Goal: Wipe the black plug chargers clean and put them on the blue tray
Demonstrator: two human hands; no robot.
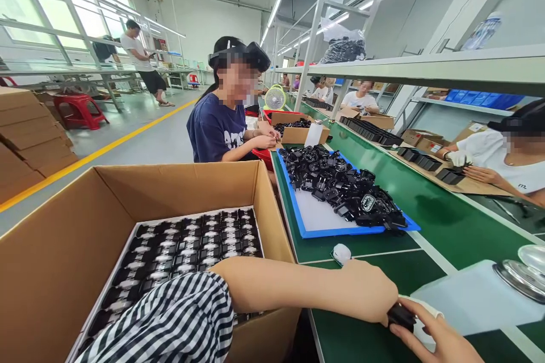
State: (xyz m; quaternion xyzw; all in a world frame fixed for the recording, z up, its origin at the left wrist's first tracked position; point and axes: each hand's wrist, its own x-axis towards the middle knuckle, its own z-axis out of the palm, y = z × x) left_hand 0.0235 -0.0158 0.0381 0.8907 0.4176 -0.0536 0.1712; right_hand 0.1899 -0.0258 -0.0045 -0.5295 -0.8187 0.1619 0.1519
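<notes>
My left hand (369,290) reaches across from the checked sleeve at lower left, its fingers curled and partly hidden, closed on a small black plastic part (401,317). From the lower right corner, my right hand (447,339) pinches the other end of that part between thumb and finger. Something white, perhaps a cloth (428,345), shows behind the right fingers; which hand touches it, I cannot tell. A translucent bottle with a metal top (477,295) lies right of the hands. Just beyond my left wrist rests a white wad (342,253).
A blue-edged tray (319,221) bears heaped black parts. Left of the green bench (447,198) stands a deep cardboard box (183,181) with rows of black and white pieces. A person (225,119) sits ahead, another (506,153) works across the bench. A shelf (447,65) overhangs it.
</notes>
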